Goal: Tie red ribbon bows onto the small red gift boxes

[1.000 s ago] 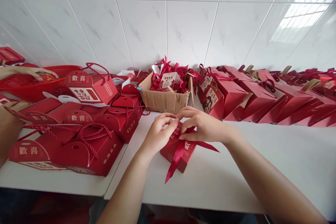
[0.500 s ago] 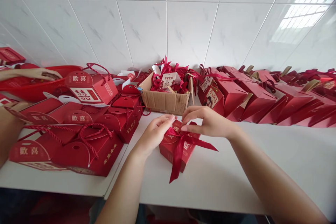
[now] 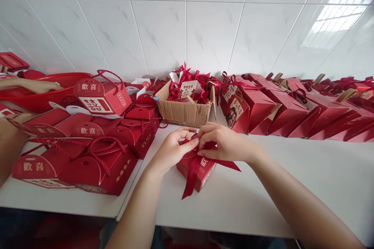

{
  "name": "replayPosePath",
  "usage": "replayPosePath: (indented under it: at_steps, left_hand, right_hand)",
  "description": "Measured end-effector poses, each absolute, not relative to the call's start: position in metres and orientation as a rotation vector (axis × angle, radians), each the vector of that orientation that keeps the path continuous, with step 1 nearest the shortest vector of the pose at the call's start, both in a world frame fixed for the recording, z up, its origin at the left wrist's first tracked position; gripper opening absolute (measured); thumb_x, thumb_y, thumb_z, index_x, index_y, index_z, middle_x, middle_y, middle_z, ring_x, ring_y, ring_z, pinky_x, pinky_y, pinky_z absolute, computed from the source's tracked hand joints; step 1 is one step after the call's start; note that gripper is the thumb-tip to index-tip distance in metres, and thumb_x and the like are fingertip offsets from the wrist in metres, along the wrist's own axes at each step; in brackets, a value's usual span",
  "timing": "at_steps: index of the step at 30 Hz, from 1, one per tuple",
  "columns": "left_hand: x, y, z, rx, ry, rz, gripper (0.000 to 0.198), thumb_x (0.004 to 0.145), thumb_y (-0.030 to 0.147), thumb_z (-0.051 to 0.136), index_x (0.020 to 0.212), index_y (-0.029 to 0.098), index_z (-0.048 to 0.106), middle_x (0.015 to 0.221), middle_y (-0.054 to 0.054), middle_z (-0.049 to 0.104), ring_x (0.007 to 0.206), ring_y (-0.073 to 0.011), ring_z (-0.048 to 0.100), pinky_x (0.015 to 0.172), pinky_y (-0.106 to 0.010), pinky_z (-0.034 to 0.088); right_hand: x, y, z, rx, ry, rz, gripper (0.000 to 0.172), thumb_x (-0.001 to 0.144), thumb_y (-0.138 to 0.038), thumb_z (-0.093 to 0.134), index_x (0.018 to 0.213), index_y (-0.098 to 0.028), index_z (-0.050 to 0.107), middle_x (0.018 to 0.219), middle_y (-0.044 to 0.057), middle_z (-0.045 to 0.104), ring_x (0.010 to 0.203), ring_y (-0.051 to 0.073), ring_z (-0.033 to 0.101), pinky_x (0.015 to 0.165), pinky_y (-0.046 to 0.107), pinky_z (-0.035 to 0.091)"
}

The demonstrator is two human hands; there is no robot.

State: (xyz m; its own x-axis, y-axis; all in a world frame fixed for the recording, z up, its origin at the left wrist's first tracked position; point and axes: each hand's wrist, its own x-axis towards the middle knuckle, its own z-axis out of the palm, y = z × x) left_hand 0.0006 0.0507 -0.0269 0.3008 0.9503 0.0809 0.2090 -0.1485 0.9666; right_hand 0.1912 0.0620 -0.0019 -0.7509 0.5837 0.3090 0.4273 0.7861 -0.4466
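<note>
A small red gift box lies on the white table in front of me, with a dark red ribbon across its top and tails hanging over its front. My left hand and my right hand meet over the box's far end, fingers closed and pinching the ribbon where it crosses. The knot itself is hidden under my fingers.
A cardboard box full of ribbons and tags stands behind. Red handled gift boxes pile up at left, and a row of red boxes lines the tiled wall at right. Another person's hand reaches into a red basin.
My hands, apart half a second ago, have come back together on the ribbon over the box. The ribbon tails have shifted. The other person's hand has moved slightly in the basin.
</note>
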Motion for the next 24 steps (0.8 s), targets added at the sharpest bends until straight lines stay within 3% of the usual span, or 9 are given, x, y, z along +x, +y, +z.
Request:
replayPosePath:
  at_steps: [16,21,24]
  left_hand:
    - [0.001,0.053,-0.032,1.729,1.168,1.015,0.033,0.080,0.035,0.060,0.058,0.018,0.043,0.115,-0.008,0.056,0.117,-0.0240,0.049,0.088,-0.031,0.041]
    - [0.001,0.051,-0.026,1.657,1.102,0.951,0.034,0.082,0.043,0.058,0.062,0.018,0.049,0.113,-0.005,0.058,0.107,-0.0209,0.054,0.087,-0.029,0.040]
    - [0.001,0.051,-0.025,1.560,1.064,0.952,0.037,0.085,0.051,0.051,0.067,0.019,0.051,0.098,-0.003,0.061,0.099,-0.0197,0.055,0.084,-0.029,0.040]
  right_hand:
    - [0.191,0.061,0.001,-0.793,-2.608,0.425,0.006,0.079,-0.021,0.065,0.075,-0.018,0.067,0.091,0.005,0.063,0.090,0.018,0.053,0.077,0.030,0.046]
    - [0.202,0.068,0.005,-0.850,-2.519,0.542,0.019,0.083,-0.037,0.063,0.087,-0.018,0.067,0.090,0.005,0.062,0.085,0.016,0.055,0.074,0.029,0.045]
    - [0.216,0.075,0.010,-0.877,-2.502,0.673,0.025,0.084,-0.042,0.060,0.091,-0.018,0.065,0.089,0.004,0.062,0.082,0.016,0.055,0.073,0.029,0.044]
